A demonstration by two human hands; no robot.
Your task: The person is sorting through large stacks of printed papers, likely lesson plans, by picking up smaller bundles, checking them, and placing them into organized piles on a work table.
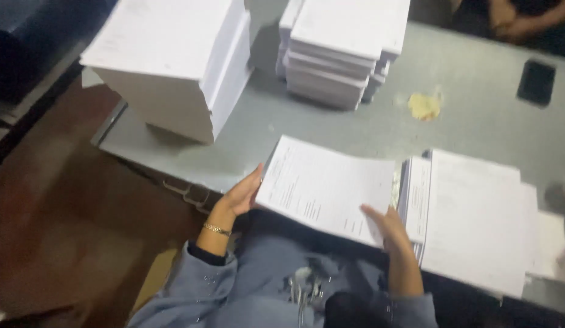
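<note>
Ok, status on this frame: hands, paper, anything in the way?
Left hand and right hand grip one printed sheet by its edges. Sheet lifted over grey table. Flat paper pile directly right of it.

Both forearms reach forward from rolled-up grey sleeves, bare from the elbow down. The left hand is turned edge-on, fingers stretched flat and close together, a thin gold bracelet at the wrist. The right hand sits palm down, thumb angled inward to the left, fingers curled, wrist slightly bent.
</note>
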